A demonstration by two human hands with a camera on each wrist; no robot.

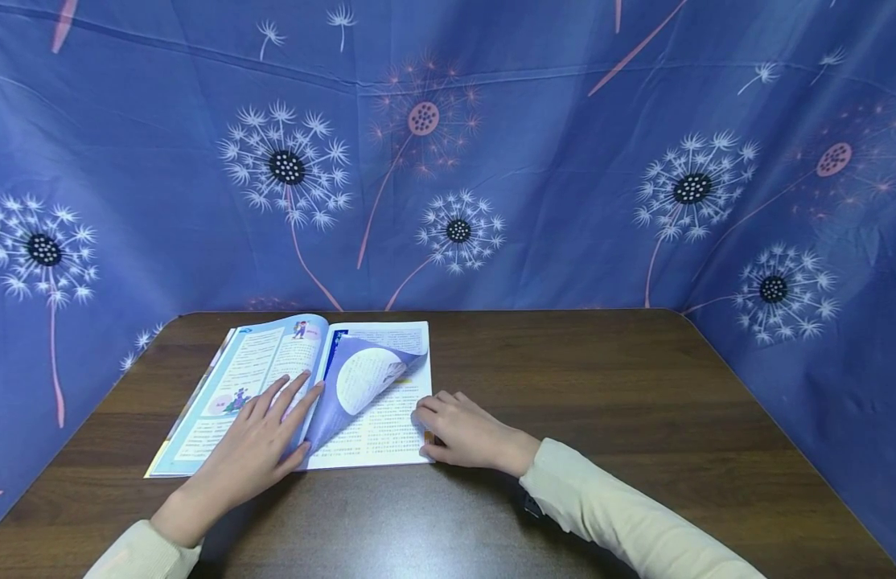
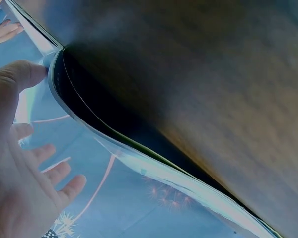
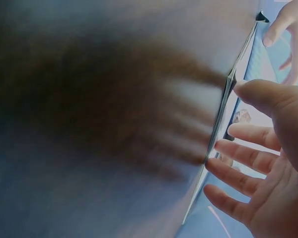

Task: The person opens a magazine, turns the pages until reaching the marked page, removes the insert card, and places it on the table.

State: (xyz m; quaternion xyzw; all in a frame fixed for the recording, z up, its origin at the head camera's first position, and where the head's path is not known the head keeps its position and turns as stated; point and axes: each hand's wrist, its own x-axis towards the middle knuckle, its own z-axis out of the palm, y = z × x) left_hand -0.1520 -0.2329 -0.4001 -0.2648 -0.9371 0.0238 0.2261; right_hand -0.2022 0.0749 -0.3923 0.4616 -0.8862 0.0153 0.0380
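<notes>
We begin at the left with a pale sleeve (image 1: 147,555), from which the left hand (image 1: 256,450) extends, fingers loosely spread and fairly straight, resting on an open illustrated softcover book (image 1: 252,362) that lies on the tabletop. It grips nothing that we can make out. Under and to the left of its fingers is the left-hand page, pale blue with printed text and small cartoon figures. Just right of its fingertips, a single violet leaf (image 1: 330,402) with a white oval panel (image 1: 368,378) curls up from the spine, its outer tip pointing above the right hand. Beneath this leaf, between the two hands, lies the white right-hand page (image 1: 390,438), dense with small print. At that page's outer edge is the right hand (image 1: 466,430), fingers gently bent and apart, fingertips and thumb touching the page edges without a firm grasp that we can see. Its pale sleeve (image 1: 622,515) runs off toward the lower right, over the dark wood-grain table (image 1: 600,370). We judge the book light and floppy, its leaves thin, perhaps smooth, easily creased or torn; a leaf seems best taken lightly at its free outer corner, while a flat palm near the spine steadies the rest.
</notes>
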